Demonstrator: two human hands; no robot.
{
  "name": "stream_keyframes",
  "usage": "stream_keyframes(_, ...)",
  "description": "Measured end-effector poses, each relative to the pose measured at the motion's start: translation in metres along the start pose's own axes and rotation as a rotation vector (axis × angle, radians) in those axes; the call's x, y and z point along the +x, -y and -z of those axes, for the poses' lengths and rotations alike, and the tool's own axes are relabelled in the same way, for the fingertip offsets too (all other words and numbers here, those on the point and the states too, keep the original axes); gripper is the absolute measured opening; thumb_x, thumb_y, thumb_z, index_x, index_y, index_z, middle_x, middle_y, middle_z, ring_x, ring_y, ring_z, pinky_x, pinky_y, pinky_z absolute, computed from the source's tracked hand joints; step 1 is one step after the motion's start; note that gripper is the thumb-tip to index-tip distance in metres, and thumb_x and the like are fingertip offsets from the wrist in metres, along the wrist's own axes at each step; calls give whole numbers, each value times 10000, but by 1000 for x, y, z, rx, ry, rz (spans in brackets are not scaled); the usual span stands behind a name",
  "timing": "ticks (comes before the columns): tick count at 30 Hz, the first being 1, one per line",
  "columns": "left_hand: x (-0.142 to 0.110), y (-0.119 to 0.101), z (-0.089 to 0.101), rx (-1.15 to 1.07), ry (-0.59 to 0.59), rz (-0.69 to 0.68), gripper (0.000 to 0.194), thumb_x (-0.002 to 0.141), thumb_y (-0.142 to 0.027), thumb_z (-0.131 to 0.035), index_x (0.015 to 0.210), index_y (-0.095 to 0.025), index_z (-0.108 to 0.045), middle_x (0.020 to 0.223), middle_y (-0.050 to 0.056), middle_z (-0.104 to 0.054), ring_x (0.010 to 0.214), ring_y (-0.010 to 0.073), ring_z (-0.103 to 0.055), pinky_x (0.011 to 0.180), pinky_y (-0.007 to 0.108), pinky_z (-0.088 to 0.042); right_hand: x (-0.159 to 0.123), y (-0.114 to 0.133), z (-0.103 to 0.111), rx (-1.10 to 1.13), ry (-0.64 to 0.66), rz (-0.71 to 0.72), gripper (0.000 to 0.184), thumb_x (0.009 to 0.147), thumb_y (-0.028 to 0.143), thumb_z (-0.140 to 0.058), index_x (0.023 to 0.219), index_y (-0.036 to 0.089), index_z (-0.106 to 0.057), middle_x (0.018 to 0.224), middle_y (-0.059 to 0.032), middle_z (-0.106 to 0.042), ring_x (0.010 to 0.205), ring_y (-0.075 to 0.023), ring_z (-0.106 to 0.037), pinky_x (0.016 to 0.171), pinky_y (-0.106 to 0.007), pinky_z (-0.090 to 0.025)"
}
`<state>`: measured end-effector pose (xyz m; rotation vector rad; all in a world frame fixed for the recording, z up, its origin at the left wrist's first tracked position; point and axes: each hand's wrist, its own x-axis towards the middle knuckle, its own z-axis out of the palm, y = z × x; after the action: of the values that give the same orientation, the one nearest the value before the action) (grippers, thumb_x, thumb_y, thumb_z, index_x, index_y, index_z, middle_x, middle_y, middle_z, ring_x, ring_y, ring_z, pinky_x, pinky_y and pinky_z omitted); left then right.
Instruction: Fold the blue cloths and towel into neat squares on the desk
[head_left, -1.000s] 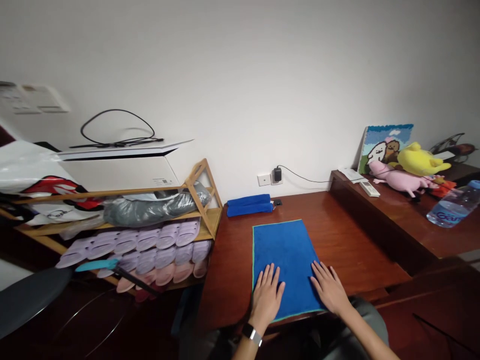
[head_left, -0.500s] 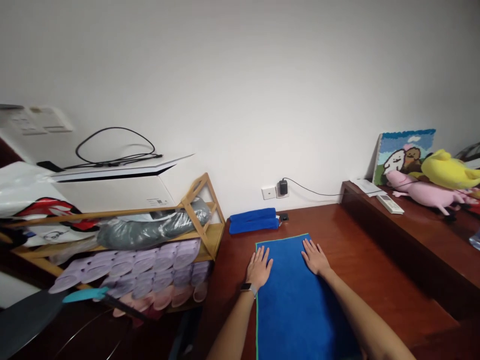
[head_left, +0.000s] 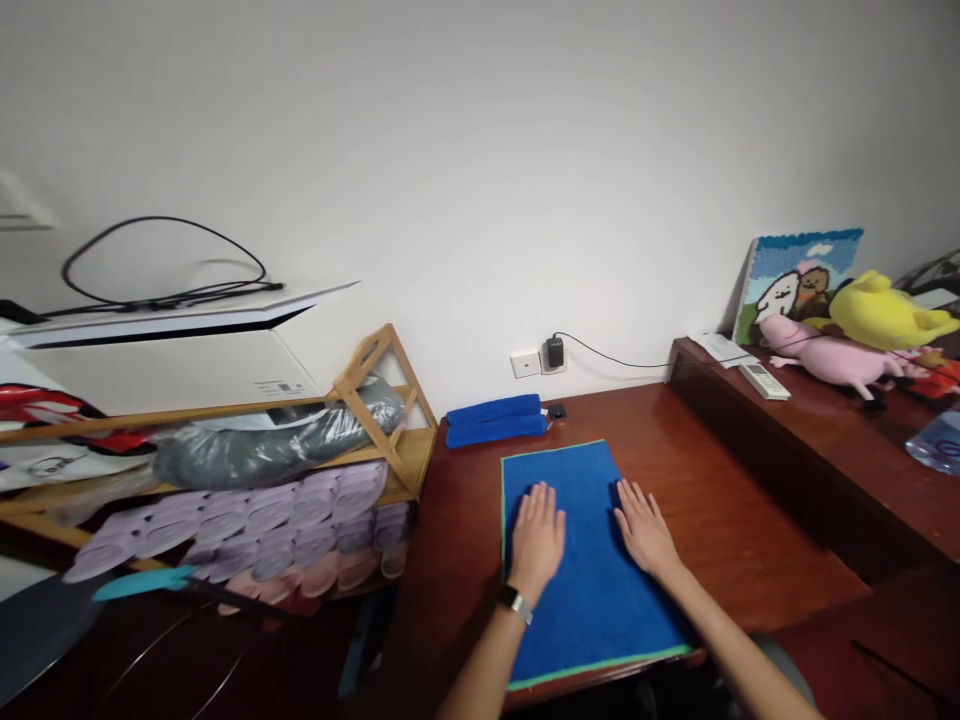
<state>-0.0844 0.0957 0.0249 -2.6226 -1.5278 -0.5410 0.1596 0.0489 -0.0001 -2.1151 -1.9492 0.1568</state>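
Observation:
A blue towel (head_left: 581, 560) with a green edge lies flat on the reddish-brown wooden desk (head_left: 705, 490), its near end close to the front edge. My left hand (head_left: 536, 535), with a watch at the wrist, is stretched out over the towel's left part. Along the towel's right side is my right hand (head_left: 646, 530), palm down with straight fingers. Neither hand grips anything. Behind the towel, near the wall, sits a folded blue towel (head_left: 495, 420).
A black charger (head_left: 554, 352) is plugged in the wall socket, its cable running right. On the raised right ledge lie a white remote (head_left: 765, 381), a pink plush toy (head_left: 817, 358) and a yellow one (head_left: 889, 310). At left, a wooden rack (head_left: 386, 415) holds several lilac slippers (head_left: 270, 507).
Both hands have slid from the towel's far corners toward me; the left one moved inward onto the cloth. The view has tilted down, so the towel's near edge now shows.

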Motion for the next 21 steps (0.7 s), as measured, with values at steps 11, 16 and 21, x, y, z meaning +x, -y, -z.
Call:
stream_keyframes(11, -84, -52, -12, -51, 84, 44, 611, 1083, -492, -322, 1646, -257, -331, 1693, 84, -361, 1565, 292, -331, 1268, 551, -323, -81, -10, -4, -26, 58, -7, 639, 1079, 471, -208, 1667, 228, -271, 1715, -18, -269, 1604, -237, -215, 1307, -502, -162)
stream_keyframes(16, -136, 14, 4, 57, 20, 190, 641, 1086, -487, -320, 1666, -220, -269, 1679, 108, -378, 1553, 301, -354, 1254, 539, -352, -80, -6, -2, -48, 54, -20, 637, 1076, 448, -200, 1661, 214, -297, 1712, -19, -279, 1599, -234, -233, 1308, -501, -150)
stream_keyframes(21, -157, 19, 8, 66, -12, 190, 641, 1093, -485, -287, 1653, -173, -300, 1659, 120, -414, 1540, 270, -383, 1250, 497, -371, -98, 5, -6, -66, 21, 12, 659, 1075, 469, -192, 1658, 182, -304, 1712, -43, -284, 1601, -255, -224, 1305, -512, -160)
